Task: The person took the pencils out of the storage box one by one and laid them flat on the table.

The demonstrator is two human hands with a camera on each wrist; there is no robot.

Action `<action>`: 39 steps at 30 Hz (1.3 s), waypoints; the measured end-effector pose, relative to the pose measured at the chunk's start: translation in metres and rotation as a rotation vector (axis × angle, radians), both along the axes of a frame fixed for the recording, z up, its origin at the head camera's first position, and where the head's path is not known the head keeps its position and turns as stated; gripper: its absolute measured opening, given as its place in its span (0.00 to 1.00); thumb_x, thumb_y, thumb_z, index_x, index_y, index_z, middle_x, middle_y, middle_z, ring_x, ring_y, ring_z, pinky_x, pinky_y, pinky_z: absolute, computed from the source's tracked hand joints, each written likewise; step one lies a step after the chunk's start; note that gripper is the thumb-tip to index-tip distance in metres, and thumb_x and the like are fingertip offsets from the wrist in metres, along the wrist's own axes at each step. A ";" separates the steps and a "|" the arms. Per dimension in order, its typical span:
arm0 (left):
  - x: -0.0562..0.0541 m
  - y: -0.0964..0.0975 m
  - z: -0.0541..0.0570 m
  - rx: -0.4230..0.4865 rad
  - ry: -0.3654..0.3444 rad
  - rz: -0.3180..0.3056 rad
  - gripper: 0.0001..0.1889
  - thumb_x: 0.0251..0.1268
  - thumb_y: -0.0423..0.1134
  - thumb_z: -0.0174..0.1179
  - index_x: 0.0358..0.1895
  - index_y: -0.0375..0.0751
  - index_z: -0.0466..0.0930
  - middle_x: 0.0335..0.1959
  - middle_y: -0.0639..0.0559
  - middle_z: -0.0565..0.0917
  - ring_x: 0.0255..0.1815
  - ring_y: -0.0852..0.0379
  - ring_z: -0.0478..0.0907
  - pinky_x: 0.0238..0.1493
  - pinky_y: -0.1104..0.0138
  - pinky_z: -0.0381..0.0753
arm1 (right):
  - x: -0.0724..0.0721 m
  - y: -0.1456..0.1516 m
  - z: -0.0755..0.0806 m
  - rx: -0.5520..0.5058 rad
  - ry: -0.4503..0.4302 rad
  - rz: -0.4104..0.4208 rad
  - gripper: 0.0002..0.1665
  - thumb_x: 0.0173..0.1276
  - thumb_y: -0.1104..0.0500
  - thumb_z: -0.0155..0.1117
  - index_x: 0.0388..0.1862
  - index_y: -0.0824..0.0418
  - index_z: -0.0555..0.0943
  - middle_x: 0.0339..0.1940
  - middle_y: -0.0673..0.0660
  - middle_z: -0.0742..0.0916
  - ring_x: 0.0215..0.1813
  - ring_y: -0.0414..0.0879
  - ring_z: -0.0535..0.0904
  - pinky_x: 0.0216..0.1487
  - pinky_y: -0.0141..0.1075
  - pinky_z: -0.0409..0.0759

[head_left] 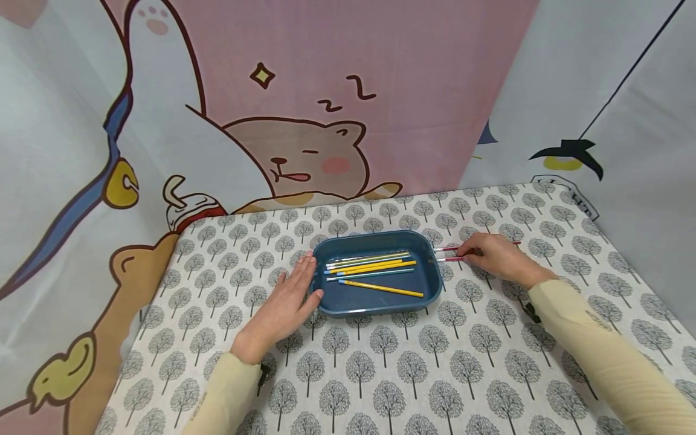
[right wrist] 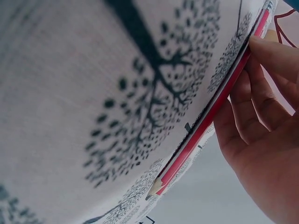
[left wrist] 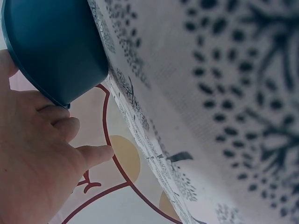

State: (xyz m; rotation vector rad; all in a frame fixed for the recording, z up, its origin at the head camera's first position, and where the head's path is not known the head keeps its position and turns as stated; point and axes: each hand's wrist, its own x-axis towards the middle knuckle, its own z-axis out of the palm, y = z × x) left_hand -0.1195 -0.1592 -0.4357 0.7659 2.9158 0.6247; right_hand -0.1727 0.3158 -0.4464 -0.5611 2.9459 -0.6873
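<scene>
A dark blue plastic tray [head_left: 375, 307] stands on the table. In it lie several pencils, yellow ones such as the separate yellow pencil [head_left: 380, 288] near the front, and green ones such as the green pencil [head_left: 380, 275]. My left hand [head_left: 285, 302] rests against the tray's left end, fingers extended along the wall and thumb at the rim. To the right of the tray, my right hand [head_left: 497, 257] pinches a red pencil [right wrist: 205, 120] between thumb and fingers, low over the cloth. Two red pencils show beside the tray in the head view, their silver-ended tips toward it.
A white tablecloth [head_left: 413, 368] printed with grey trees covers the table. Behind it hangs a pink and white curtain [head_left: 435, 90] with cartoon animals, and pale fabric closes off both sides.
</scene>
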 end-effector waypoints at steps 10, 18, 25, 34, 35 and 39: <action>0.001 0.001 0.002 0.006 0.004 -0.004 0.38 0.84 0.52 0.47 0.84 0.35 0.46 0.86 0.43 0.46 0.84 0.41 0.48 0.78 0.35 0.51 | 0.005 0.001 0.006 -0.031 -0.022 -0.026 0.10 0.69 0.63 0.72 0.48 0.58 0.90 0.46 0.55 0.89 0.47 0.50 0.85 0.50 0.51 0.84; 0.000 0.001 0.002 0.005 0.011 -0.010 0.37 0.84 0.52 0.46 0.84 0.36 0.46 0.85 0.41 0.48 0.84 0.41 0.48 0.78 0.36 0.51 | 0.014 0.003 0.021 -0.066 -0.055 -0.089 0.16 0.72 0.55 0.71 0.55 0.57 0.87 0.50 0.57 0.88 0.48 0.51 0.83 0.49 0.51 0.84; 0.000 0.001 0.002 0.003 0.001 -0.006 0.37 0.84 0.51 0.46 0.84 0.37 0.45 0.86 0.44 0.46 0.85 0.43 0.46 0.78 0.37 0.51 | 0.025 0.001 0.033 -0.086 -0.009 -0.112 0.25 0.74 0.48 0.68 0.63 0.59 0.83 0.64 0.66 0.83 0.64 0.67 0.78 0.60 0.65 0.77; 0.000 0.001 0.002 -0.002 -0.006 -0.002 0.37 0.84 0.51 0.46 0.84 0.37 0.45 0.86 0.45 0.45 0.85 0.43 0.46 0.79 0.37 0.50 | 0.040 -0.008 0.050 -0.137 0.081 -0.148 0.31 0.73 0.43 0.68 0.69 0.57 0.79 0.71 0.65 0.79 0.73 0.67 0.69 0.69 0.67 0.67; 0.000 0.001 0.001 -0.003 -0.007 -0.002 0.37 0.84 0.51 0.46 0.84 0.37 0.45 0.86 0.45 0.45 0.85 0.43 0.46 0.79 0.37 0.50 | 0.042 -0.010 0.052 -0.145 0.090 -0.151 0.32 0.73 0.42 0.68 0.69 0.57 0.79 0.72 0.64 0.78 0.74 0.67 0.69 0.70 0.67 0.66; 0.000 0.000 0.001 -0.003 -0.005 0.000 0.37 0.84 0.52 0.46 0.84 0.38 0.45 0.86 0.45 0.46 0.85 0.43 0.46 0.78 0.37 0.50 | 0.048 -0.018 0.058 -0.171 0.119 -0.159 0.34 0.74 0.42 0.67 0.73 0.56 0.76 0.75 0.64 0.76 0.76 0.67 0.67 0.71 0.66 0.64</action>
